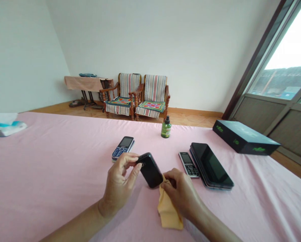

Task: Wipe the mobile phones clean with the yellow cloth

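Observation:
A black mobile phone is held up over the pink cloth, tilted, its dark side toward me. My left hand pinches its upper left corner between thumb and fingers. In my right hand is a yellow cloth, gripped by its top and pressed to the phone's lower right edge; the rest of it hangs down. Just beyond my left hand lies a blue keypad phone. Right of the held phone are a silver-edged keypad phone and a large dark phone that seems stacked on another.
A green spray bottle stands upright at the far side of the pink sheet. At the right is a black box, at the left edge a tissue pack. Two wooden chairs and a covered table are by the wall.

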Demonstrator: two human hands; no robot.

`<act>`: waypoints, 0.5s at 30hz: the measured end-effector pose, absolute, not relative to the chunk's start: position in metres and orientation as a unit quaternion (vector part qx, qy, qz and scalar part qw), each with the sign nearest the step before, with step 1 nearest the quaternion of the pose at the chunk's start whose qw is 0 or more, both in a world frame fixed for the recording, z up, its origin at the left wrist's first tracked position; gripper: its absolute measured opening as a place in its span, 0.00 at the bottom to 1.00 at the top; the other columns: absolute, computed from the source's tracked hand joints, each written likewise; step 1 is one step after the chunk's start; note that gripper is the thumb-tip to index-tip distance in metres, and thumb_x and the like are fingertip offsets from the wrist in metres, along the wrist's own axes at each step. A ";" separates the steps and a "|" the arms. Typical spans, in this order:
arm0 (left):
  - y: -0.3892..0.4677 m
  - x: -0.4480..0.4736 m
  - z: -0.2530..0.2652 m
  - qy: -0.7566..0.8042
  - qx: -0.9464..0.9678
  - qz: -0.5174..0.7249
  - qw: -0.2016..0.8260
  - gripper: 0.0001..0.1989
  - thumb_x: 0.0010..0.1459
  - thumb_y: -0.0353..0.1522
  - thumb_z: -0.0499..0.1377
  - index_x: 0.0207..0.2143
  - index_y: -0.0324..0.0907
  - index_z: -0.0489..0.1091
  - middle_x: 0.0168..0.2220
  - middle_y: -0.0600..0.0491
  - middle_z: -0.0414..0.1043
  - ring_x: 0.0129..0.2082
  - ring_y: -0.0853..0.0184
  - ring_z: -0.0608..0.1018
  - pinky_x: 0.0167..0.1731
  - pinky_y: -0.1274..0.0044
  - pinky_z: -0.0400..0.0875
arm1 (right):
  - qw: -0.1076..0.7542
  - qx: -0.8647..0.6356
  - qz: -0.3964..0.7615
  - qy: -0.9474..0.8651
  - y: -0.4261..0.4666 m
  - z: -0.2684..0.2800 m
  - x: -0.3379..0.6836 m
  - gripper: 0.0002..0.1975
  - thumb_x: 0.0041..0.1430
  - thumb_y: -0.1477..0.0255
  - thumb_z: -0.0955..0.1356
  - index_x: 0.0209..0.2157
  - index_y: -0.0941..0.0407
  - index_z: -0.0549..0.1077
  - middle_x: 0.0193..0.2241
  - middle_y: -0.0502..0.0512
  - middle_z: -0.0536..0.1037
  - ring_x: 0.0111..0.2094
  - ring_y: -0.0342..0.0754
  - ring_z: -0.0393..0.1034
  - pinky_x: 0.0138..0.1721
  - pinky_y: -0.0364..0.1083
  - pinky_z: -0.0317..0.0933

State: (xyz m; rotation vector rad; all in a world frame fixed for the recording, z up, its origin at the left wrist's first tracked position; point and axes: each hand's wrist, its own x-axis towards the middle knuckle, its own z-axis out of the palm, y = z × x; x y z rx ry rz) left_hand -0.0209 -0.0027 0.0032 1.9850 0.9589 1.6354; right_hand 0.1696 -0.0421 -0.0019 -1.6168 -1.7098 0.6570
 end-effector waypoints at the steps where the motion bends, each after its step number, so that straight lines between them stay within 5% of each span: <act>1: -0.002 -0.020 0.003 0.348 0.699 0.588 0.214 0.03 0.60 0.27 0.57 0.37 0.41 0.66 0.39 0.50 0.71 0.40 0.66 0.78 0.40 0.77 0.75 | 0.349 -0.623 0.257 -0.651 -0.041 -0.002 0.171 0.10 0.50 0.81 0.66 0.27 0.57 0.79 0.26 0.52 0.75 0.27 0.45 0.69 0.27 0.41 0.56; 7: 0.000 -0.018 -0.003 0.387 0.701 0.551 0.234 0.10 0.60 0.29 0.57 0.45 0.41 0.65 0.39 0.50 0.73 0.39 0.65 0.79 0.39 0.74 0.76 | 0.359 -0.632 0.252 -0.639 -0.035 0.004 0.187 0.08 0.50 0.77 0.66 0.27 0.58 0.78 0.20 0.50 0.72 0.23 0.45 0.64 0.23 0.41 0.53; 15: 0.002 -0.022 -0.010 0.402 0.797 0.434 0.127 0.21 0.61 0.29 0.56 0.57 0.43 0.65 0.49 0.47 0.74 0.42 0.62 0.79 0.45 0.71 0.74 | 0.350 -0.622 0.182 -0.676 -0.031 0.016 0.201 0.08 0.54 0.75 0.64 0.28 0.58 0.76 0.28 0.53 0.73 0.29 0.47 0.67 0.29 0.44 0.55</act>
